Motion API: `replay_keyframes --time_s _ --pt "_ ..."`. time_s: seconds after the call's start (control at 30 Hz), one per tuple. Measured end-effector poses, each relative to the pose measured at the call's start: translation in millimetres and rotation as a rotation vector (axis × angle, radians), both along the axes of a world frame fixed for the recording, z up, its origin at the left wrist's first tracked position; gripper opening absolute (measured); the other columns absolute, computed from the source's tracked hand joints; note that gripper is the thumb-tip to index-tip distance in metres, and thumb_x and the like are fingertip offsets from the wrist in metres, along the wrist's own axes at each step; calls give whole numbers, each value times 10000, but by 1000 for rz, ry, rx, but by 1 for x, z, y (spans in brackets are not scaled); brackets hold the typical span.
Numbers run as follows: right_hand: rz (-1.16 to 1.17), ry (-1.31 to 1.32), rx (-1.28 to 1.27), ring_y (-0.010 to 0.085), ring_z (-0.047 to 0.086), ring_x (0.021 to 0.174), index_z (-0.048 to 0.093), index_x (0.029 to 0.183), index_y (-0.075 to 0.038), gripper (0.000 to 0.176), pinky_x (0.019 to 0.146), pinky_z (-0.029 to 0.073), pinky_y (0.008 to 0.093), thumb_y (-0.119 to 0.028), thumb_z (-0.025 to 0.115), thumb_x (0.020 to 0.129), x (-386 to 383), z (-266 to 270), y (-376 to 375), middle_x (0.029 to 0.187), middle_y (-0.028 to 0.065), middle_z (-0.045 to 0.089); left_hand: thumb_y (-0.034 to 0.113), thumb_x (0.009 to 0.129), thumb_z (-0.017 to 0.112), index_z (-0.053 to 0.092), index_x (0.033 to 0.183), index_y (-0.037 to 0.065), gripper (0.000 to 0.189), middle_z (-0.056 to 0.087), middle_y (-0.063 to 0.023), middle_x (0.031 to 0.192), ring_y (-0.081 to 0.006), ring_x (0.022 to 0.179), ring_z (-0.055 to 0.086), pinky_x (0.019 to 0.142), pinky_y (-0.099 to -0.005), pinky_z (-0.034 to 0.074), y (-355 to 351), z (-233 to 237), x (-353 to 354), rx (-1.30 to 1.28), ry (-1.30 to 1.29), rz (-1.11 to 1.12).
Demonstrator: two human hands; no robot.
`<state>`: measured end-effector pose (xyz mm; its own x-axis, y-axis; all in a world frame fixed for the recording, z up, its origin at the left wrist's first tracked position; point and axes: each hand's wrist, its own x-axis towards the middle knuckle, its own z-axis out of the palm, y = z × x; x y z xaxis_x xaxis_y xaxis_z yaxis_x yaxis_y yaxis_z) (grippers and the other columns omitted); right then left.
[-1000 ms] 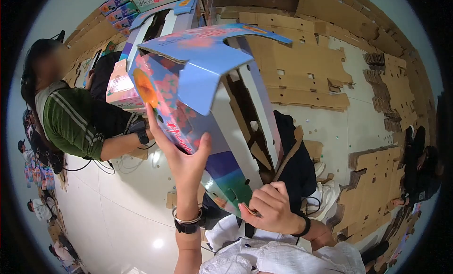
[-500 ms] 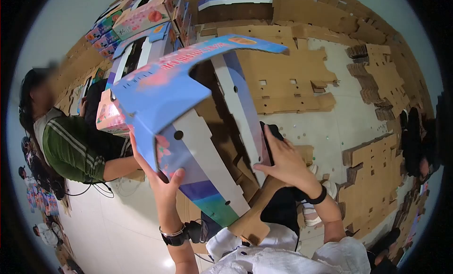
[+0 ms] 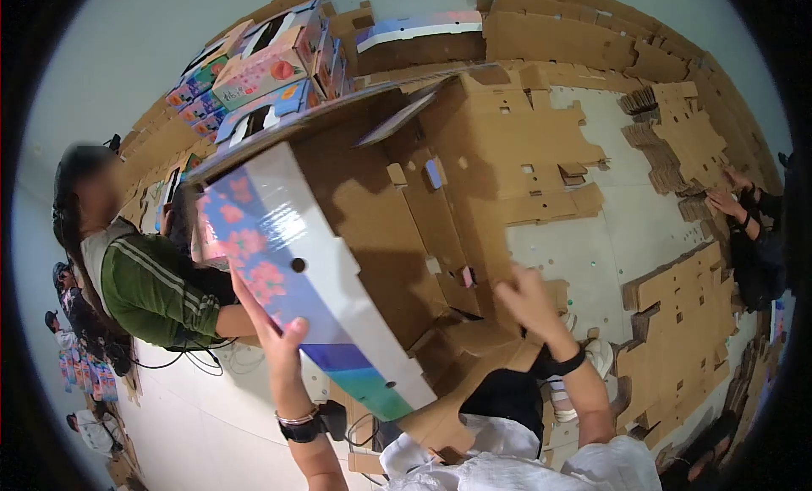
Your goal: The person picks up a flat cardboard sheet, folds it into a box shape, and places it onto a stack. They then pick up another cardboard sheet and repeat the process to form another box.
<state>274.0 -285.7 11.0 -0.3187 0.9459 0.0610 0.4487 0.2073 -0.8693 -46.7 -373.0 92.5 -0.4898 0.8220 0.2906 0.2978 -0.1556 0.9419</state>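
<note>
So the big printed carton point(image 3: 288, 263) is up in the air right in front of the person, tilted, with its flowery blue and white side facing left and the plain brown inside facing right. The left hand point(image 3: 275, 343) is on the lower left edge of the carton's printed side. Its fingers are clamped on that edge, with the thumb lying on the print, so that hand is carrying it. The right hand point(image 3: 529, 301) is at the carton's lower right, by the brown flaps. Its fingers are spread wide and hold nothing. I honestly can't tell if they touch the cardboard or just hover next to it.

Left of the carton, a co-worker in a green sleeve point(image 3: 156, 292) is close by and partly hidden behind it. Above the carton's top left corner there's a stack of finished printed boxes point(image 3: 271, 60). To the right of the carton and beyond it, flat cardboard sheets point(image 3: 541, 144) lie all over the pale floor point(image 3: 609, 229). Far right of the carton, another person's hands point(image 3: 729, 202) are on a pile of brown blanks.
</note>
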Motion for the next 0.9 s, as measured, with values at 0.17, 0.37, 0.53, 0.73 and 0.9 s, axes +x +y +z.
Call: replay_keyframes --time_s 0.17,0.37,0.53,0.73,0.9 --pt "-244 388 -116 58 535 771 619 1064 38 293 690 453 225 -211 602 910 66 32 9 890 -7 637 362 743 629 16 1487 97 1000 113 -128 1508 -275 1381 163 1114 -378 153 19 -11 -26 -98 -436 -321" --pt "-431 300 16 57 535 813 613 1049 59 262 721 425 210 -157 596 901 150 25 -27 899 0 629 230 793 642 26 1483 110 934 230 -131 1465 -255 1329 271 1074 -353 237 55 -65 34 -230 -407 -393" --pt "-538 342 -25 54 531 818 600 1068 63 268 736 416 209 -145 594 899 177 16 -59 909 1 630 54 752 662 194 1442 61 834 417 -163 1351 -246 1222 439 1008 -332 356 40 -118 56 -404 -22 -457" --pt "-600 433 -110 33 541 718 591 1098 39 278 629 438 201 -167 582 911 187 -10 -52 895 0 636 78 855 569 571 1062 -79 260 665 -83 948 -176 898 627 779 -248 450 16 -175 23 -525 -165 -378" --pt "-457 560 -336 57 572 736 595 1110 15 313 659 467 221 -218 605 902 240 -103 -50 929 21 650 107 837 643 611 1050 -23 253 665 -70 960 -152 866 634 734 -255 500 11 -211 -75 -790 -556 -358"
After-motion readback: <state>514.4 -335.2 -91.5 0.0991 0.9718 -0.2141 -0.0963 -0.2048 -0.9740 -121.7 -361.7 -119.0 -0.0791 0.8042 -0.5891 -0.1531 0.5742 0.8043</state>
